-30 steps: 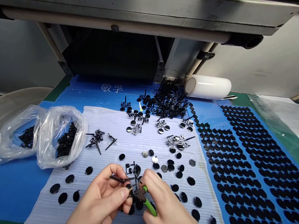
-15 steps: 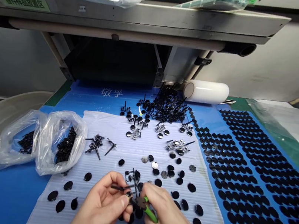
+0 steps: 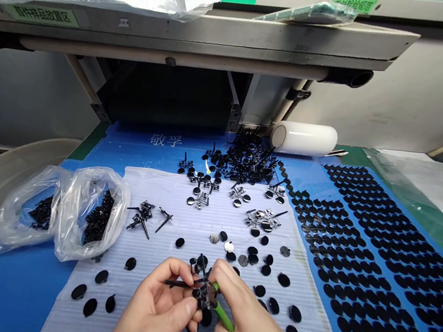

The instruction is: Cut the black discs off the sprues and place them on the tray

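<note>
Between thumb and fingers, my left hand [image 3: 162, 307] pinches a black plastic sprue [image 3: 177, 283] with small parts on its branches. My right hand [image 3: 248, 320] is closed around green-handled nippers [image 3: 223, 316], whose dark jaws touch the sprue. Whether the jaws are open or closed is hard to make out. Around both hands, loose black discs [image 3: 283, 279] lie scattered on a white foam sheet [image 3: 161, 179]. Trimmed sprues [image 3: 141, 216] rest on the sheet to the left.
At the back is a heap of black sprues [image 3: 249, 159] beside a white cylinder [image 3: 304, 139]. Rows of black discs [image 3: 352, 296] cover the blue mat's right side. Two clear bags [image 3: 92, 213] of small black parts stand left. A metal shelf [image 3: 183, 30] overhangs the table.
The sprue has turned slightly between my hands, and the nippers' jaws have shifted a little further right along it. The whole view has tipped slightly upward.
</note>
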Available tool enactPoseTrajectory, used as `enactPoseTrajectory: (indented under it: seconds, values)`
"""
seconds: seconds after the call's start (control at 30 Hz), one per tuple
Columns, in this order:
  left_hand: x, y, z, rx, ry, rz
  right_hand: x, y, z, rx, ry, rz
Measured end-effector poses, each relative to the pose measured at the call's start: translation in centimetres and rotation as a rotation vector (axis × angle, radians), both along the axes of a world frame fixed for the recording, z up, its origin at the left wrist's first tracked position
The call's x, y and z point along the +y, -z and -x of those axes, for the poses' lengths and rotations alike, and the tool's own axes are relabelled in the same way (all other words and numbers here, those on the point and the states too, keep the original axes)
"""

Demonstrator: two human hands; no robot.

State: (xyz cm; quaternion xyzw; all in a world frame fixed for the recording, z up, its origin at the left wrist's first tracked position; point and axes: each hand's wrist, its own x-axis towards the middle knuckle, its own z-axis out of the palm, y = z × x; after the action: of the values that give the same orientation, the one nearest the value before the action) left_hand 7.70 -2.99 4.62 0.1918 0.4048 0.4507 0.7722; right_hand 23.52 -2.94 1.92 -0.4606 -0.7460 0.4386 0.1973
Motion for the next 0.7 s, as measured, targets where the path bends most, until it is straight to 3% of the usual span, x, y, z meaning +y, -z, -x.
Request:
enactPoseTrajectory:
  seconds: [0.5, 0.7]
  values:
    - [0.15, -0.03, -0.03, 0.062, -0.046, 0.016, -0.02, 0.28, -0.29, -0.158, -0.043, -0.107]
    - [0.08, 0.05, 0.11, 0.077, -0.008, 0.031, -0.36, 0.63, -0.24, -0.19, -0.017, -0.096]
